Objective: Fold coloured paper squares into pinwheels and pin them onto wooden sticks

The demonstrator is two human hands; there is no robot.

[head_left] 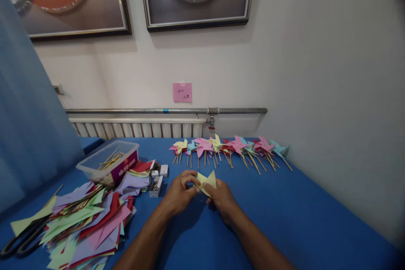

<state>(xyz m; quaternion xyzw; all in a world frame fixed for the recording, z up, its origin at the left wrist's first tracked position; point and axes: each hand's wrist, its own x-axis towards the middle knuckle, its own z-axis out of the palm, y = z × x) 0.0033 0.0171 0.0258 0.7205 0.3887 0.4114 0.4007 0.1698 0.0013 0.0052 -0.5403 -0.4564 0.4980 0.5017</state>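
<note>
A pale yellow paper piece point(209, 180), partly folded with one point sticking up, is held between both my hands above the blue table. My left hand point(182, 190) pinches its left edge with thumb and fingers. On its lower right side, my right hand point(220, 199) grips it, the thumb pressed on the front and the fingers behind. Just left of my left hand lies a small open box of metal pins point(156, 187), with a second small white box point(163, 171) behind it. Whether a pin is in my fingers is hidden.
Finished paper pinwheels point(237, 145) on sticks line the table's back edge. At left, a heap of cut coloured paper point(91, 223) lies beside black-handled scissors point(25, 238). Behind it stands a clear plastic tub point(95, 160) holding thin sticks. A blue curtain point(28, 93) hangs at far left.
</note>
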